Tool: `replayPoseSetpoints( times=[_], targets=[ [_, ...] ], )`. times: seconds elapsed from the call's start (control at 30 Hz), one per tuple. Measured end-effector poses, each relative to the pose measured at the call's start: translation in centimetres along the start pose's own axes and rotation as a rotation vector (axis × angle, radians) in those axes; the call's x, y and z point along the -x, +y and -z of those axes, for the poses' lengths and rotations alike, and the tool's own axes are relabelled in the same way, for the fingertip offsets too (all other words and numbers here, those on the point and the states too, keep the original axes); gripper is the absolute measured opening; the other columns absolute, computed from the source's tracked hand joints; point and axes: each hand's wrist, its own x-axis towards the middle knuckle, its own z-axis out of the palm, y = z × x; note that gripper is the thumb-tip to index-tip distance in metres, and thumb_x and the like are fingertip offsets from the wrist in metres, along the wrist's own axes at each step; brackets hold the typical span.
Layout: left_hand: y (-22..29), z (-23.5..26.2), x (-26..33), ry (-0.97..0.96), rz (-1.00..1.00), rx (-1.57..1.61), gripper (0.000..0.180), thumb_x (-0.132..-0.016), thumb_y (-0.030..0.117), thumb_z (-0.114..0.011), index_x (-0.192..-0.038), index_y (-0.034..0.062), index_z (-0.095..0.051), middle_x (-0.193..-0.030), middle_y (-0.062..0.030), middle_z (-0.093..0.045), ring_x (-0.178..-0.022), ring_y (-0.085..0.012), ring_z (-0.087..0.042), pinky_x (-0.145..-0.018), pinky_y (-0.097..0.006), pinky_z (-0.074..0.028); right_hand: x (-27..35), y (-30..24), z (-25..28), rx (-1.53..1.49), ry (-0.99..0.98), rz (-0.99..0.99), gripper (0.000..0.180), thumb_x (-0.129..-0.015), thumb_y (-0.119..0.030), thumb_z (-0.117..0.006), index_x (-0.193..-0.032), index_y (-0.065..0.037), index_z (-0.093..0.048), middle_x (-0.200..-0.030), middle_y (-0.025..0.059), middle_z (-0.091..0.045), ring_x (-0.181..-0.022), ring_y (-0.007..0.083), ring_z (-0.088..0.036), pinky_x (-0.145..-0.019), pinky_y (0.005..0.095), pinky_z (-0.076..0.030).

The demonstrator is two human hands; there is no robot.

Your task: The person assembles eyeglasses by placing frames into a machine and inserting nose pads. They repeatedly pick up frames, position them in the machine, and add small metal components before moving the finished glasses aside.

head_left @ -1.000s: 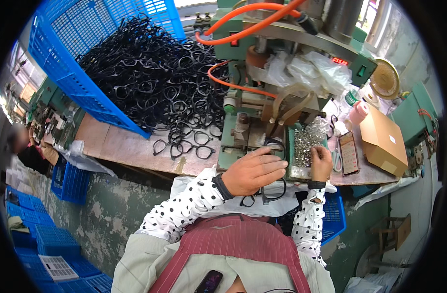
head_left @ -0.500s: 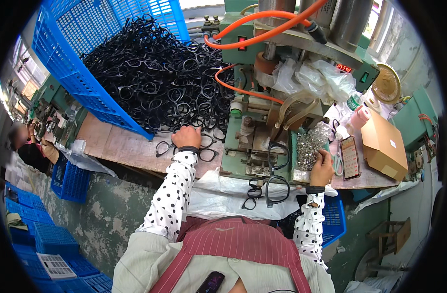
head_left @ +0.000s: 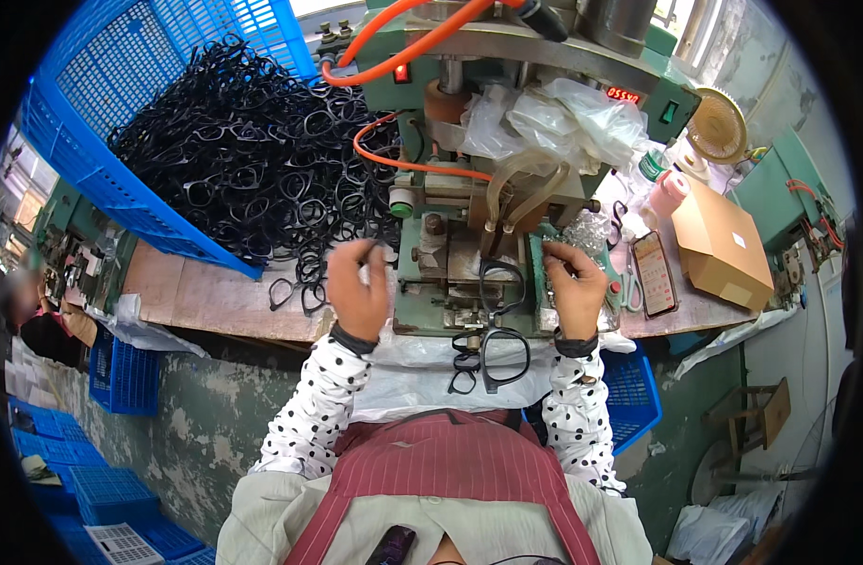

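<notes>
My left hand [head_left: 358, 294] hovers at the left edge of the green press [head_left: 422, 325], fingers curled and smeared by motion; whether it holds anything does not show. My right hand [head_left: 578, 294] is over the tray of small shiny metal parts [head_left: 547, 315], thumb and fingertips pinched together; anything between them is too small to make out. Between the hands, a black glasses frame [head_left: 485, 363] sits at the press front, one rim hanging past the edge. Smaller black frames [head_left: 453, 381] lie beside it. Loose black glasses frames [head_left: 273, 299] lie left of my left hand.
A blue crate [head_left: 121, 179] at the left spills a heap of black glasses frames [head_left: 252, 169] over the table. Orange hoses [head_left: 422, 42] loop above the press. At right are a phone [head_left: 654, 273], scissors [head_left: 630, 294], a cardboard box [head_left: 724, 245] and a pink bottle [head_left: 669, 191].
My left hand has lifted off the loose glasses frames and come toward the press. My right hand has shifted toward the far, left side of the parts tray. The whole view has swung right.
</notes>
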Motion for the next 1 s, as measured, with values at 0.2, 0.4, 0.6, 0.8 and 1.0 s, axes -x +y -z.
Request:
replayPoseSetpoints(
  times=[0.2,0.4,0.6,0.8,1.0],
  targets=[
    [7.1,-0.6,-1.0,-0.303,-0.654,0.218,0.042,-0.074,0.005,-0.069,-0.116,0.0079,-0.064,-0.1,-0.0026,-0.067,-0.083,-0.0193,-0.064,-0.088,-0.04,-0.045,1.1,-5.1,-2.1,-0.202,-0.155,-0.141,0.029,-0.078,-0.002,-0.07,-0.107,0.001,-0.064,-0.084,0.0036,-0.068,-0.065,0.0039,-0.049,-0.058,0.0199,-0.04],
    [7.2,-2.2,-0.4,-0.444,-0.683,0.409,0.038,-0.079,0.012,-0.07,-0.116,0.004,-0.063,-0.098,-0.0071,-0.066,-0.083,-0.0237,-0.063,-0.081,-0.041,-0.05,1.2,-5.0,-2.8,-0.131,-0.172,-0.215,0.045,-0.074,-0.003,-0.074,-0.114,0.002,-0.053,-0.087,0.0082,-0.07,-0.073,0.0059,-0.059,-0.056,0.0192,-0.04],
    [7.1,-1.4,-0.1,-0.481,-0.839,0.425,0.032,-0.08,0.008,-0.068,-0.112,0.0022,-0.064,-0.101,-0.0091,-0.068,-0.082,-0.0244,-0.063,-0.082,-0.042,-0.05,0.5,-5.7,-4.9,-0.264,-0.095,-0.111,0.054,-0.072,0.0,-0.074,-0.12,0.003,-0.048,-0.088,0.0092,-0.068,-0.072,0.0086,-0.061,-0.061,0.0219,-0.047],
    [7.7,-1.8,-1.1,-0.568,-0.866,0.466,0.039,-0.077,0.009,-0.061,-0.116,0.0028,-0.062,-0.108,-0.0098,-0.064,-0.094,-0.0258,-0.062,-0.093,-0.043,-0.047,0.1,-4.8,-3.4,-0.201,-0.096,-0.16,0.057,-0.074,0.002,-0.072,-0.125,-0.001,-0.045,-0.086,0.0098,-0.069,-0.076,0.0109,-0.063,-0.067,0.0238,-0.048],
    [6.3,-3.2,-0.9,-0.696,-0.825,0.555,0.043,-0.079,0.009,-0.063,-0.121,0.0034,-0.059,-0.118,-0.0117,-0.062,-0.098,-0.031,-0.059,-0.089,-0.046,-0.048,-2.6,6.9,5.9,0.818,0.08,-0.161,0.03,-0.076,-0.02,-0.074,-0.103,-0.01,-0.065,-0.084,0.009,-0.069,-0.083,0.0293,-0.065,-0.072,0.0406,-0.05]
  ],
)
